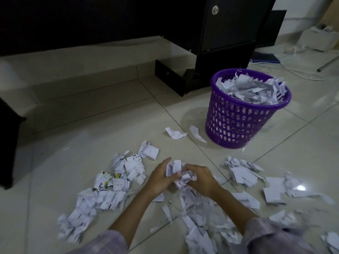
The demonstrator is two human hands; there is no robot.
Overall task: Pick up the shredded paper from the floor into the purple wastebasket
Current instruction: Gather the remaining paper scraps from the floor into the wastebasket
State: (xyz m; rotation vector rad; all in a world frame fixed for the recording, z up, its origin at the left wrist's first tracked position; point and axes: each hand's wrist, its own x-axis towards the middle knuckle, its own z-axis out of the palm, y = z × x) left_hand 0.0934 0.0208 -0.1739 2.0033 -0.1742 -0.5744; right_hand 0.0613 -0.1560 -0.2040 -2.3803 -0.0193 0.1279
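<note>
- Purple wastebasket (238, 125) stands upright on the pale tiled floor (293, 147), ahead of me and to the right, beside the foot of a black cabinet (225, 32). Lattice walls; white scraps heaped up to its rim.
- Shredded paper (99, 197) lies scattered over the floor around my arms: a broad drift to my left, another under and behind my wrists, a looser spread to my right (242, 171).
- Two stray scraps (175, 133) sit on their own, close to the basket's base on its left side (not touching it, as far as I can tell).
- My left hand (159, 178) is curled round a crumpled wad of paper (177, 171), fingers bent, thumb pointing up and forward.
- My right hand (200, 177) closes on the same wad from the other side, so the bundle is pressed between both palms, just above the floor pile.
- Both hands are well short of the basket, nearer me and left of it.
- Light-coloured sleeves (266, 233) are pushed up on both forearms.
- White cables (293, 70) trail over the tiles behind the basket; lighting dim, far corner blurred.
</note>
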